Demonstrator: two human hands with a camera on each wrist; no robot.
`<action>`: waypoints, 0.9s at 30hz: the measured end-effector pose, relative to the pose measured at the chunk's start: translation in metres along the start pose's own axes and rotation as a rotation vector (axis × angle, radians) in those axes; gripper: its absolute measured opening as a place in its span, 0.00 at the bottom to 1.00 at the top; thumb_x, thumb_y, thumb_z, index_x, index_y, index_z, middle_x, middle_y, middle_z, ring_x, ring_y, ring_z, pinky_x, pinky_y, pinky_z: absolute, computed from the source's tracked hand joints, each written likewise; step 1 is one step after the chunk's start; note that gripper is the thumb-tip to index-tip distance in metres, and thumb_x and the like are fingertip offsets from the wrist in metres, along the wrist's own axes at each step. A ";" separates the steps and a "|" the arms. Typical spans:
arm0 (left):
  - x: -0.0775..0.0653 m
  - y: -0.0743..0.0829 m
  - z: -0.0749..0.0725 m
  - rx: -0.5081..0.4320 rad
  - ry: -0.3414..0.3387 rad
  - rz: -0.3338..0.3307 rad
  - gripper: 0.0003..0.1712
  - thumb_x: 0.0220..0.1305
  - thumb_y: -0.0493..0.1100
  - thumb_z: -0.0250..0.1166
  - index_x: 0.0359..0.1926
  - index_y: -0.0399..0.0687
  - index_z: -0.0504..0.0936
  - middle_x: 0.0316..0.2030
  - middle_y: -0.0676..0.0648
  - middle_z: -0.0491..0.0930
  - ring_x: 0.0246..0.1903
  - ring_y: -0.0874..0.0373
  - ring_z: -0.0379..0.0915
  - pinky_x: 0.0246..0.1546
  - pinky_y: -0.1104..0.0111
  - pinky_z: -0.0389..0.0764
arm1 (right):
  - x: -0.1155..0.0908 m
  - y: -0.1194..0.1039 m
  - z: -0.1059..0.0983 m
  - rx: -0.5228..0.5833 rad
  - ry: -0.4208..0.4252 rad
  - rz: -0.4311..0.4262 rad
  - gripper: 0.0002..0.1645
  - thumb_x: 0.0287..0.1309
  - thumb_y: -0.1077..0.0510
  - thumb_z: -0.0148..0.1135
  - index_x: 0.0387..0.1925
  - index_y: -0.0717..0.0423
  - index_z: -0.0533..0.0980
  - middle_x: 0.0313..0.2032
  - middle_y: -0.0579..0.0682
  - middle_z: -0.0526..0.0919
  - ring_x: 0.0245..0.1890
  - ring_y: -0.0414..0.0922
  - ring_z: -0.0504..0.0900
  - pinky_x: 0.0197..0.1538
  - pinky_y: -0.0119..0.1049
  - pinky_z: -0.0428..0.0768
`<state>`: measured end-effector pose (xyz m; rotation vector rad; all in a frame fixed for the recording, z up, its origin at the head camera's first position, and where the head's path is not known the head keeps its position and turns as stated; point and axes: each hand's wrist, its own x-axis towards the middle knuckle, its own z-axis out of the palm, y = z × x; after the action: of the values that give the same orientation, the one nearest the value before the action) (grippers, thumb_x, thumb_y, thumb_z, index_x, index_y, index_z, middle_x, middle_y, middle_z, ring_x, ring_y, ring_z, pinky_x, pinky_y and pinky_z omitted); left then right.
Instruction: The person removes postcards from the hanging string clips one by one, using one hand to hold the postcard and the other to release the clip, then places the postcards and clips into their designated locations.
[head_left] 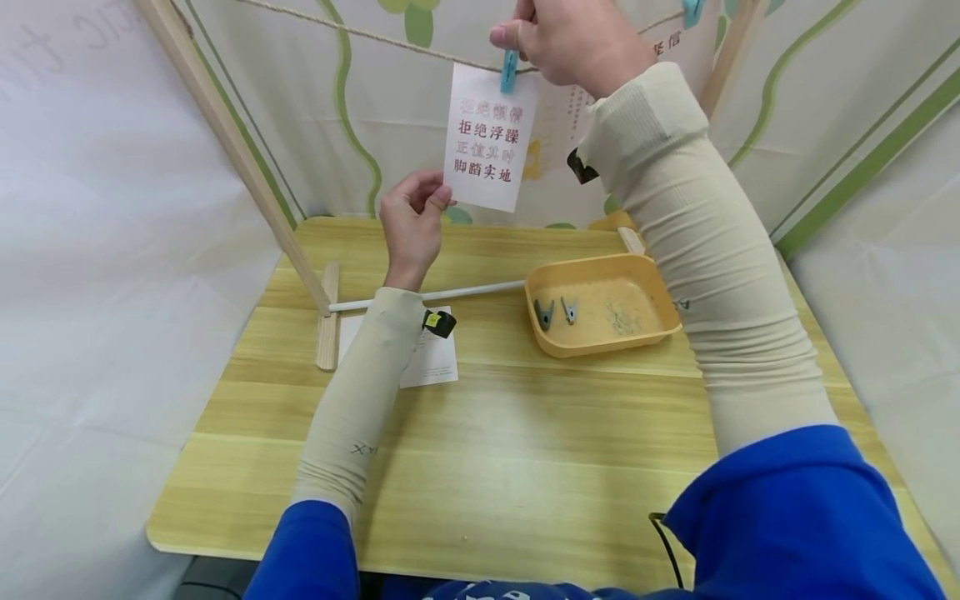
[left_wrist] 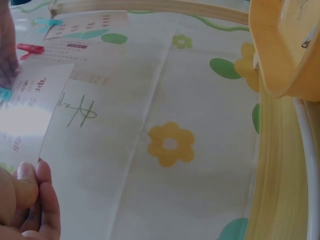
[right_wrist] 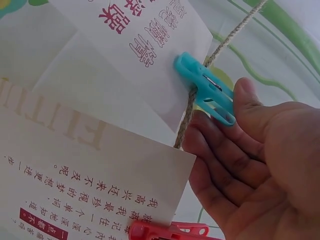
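Observation:
A white card (head_left: 487,137) with printed red and grey characters hangs from a twine rope (head_left: 375,35). A blue clothespin (head_left: 508,73) clamps its top edge to the rope. My right hand (head_left: 581,42) holds the clothespin's handle end, the thumb touching one handle in the right wrist view; part of the index finger is hidden behind the clothespin (right_wrist: 200,80). With thumb and fingers, my left hand (head_left: 414,221) pinches the card's lower left corner, also seen in the left wrist view. Another printed card (right_wrist: 100,170) hangs beside it, held by a red clothespin (right_wrist: 160,231).
A yellow tray (head_left: 611,287) on the wooden table (head_left: 510,450) holds a dark clothespin (head_left: 543,314) and a grey clothespin (head_left: 569,310). Wooden posts (head_left: 240,158) and a white rod (head_left: 472,290) form a frame. Paper (head_left: 431,360) lies under the left forearm.

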<state>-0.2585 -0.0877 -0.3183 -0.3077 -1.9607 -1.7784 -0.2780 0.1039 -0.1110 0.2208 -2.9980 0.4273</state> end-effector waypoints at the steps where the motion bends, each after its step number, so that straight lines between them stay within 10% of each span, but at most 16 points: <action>1: 0.000 0.000 0.000 0.001 0.001 0.001 0.10 0.71 0.35 0.68 0.49 0.32 0.87 0.41 0.33 0.88 0.34 0.61 0.83 0.38 0.76 0.83 | 0.000 0.000 0.000 0.009 0.002 0.005 0.23 0.78 0.35 0.46 0.55 0.44 0.76 0.42 0.37 0.73 0.43 0.40 0.74 0.44 0.33 0.77; 10: -0.001 -0.002 0.001 -0.001 0.004 -0.003 0.10 0.72 0.34 0.67 0.49 0.32 0.87 0.41 0.34 0.88 0.33 0.65 0.82 0.40 0.74 0.85 | 0.000 -0.003 0.004 0.046 0.063 0.008 0.31 0.78 0.36 0.46 0.66 0.48 0.76 0.54 0.42 0.78 0.42 0.38 0.75 0.44 0.30 0.78; 17: -0.001 0.000 0.001 0.004 0.007 -0.035 0.10 0.71 0.34 0.68 0.49 0.32 0.87 0.43 0.33 0.88 0.34 0.61 0.83 0.40 0.76 0.84 | -0.005 -0.004 0.000 0.021 0.091 -0.016 0.32 0.79 0.36 0.45 0.68 0.49 0.76 0.38 0.35 0.69 0.38 0.37 0.73 0.42 0.29 0.76; 27: -0.001 -0.001 0.001 0.009 -0.002 -0.020 0.10 0.72 0.34 0.67 0.49 0.33 0.87 0.43 0.34 0.89 0.35 0.60 0.84 0.40 0.75 0.84 | -0.002 -0.004 -0.004 -0.042 0.116 -0.073 0.31 0.80 0.38 0.44 0.75 0.43 0.70 0.41 0.36 0.67 0.37 0.39 0.70 0.38 0.30 0.76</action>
<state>-0.2586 -0.0865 -0.3194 -0.2883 -1.9792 -1.7820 -0.2752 0.1013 -0.1060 0.2897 -2.8719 0.3568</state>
